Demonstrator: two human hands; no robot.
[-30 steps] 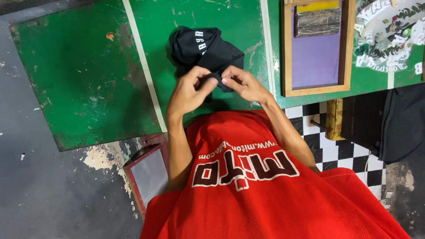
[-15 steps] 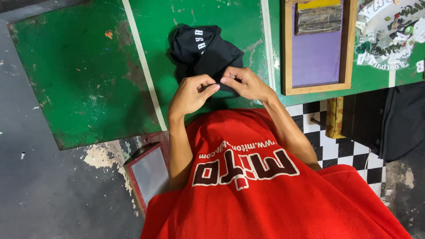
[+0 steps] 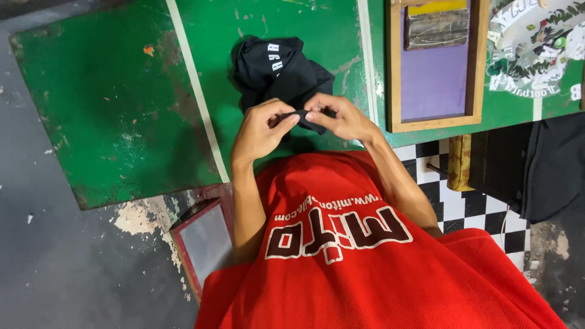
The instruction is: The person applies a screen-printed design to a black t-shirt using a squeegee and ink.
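Black garment [image 3: 277, 70] crumpled on green table [image 3: 109, 116], w/ white lettering on top. Near edge of garment pulled toward person; left hand [image 3: 261, 131] and right hand [image 3: 340, 117] both pinch that black edge betw. thumb and fingers, fingertips almost meeting. Wooden-framed screen [image 3: 432, 67] w/ purple mesh lies right of garment, apart. Red-framed screen [image 3: 204, 244] on floor below table, left of the person's red shirt [image 3: 365, 268].

Green table [image 3: 122, 109] bears black garment [image 3: 274, 67] and wooden screen frame [image 3: 434, 67]

crumpled black garment [image 3: 274, 67] with white lettering, heaped on green table, near edge pinched up
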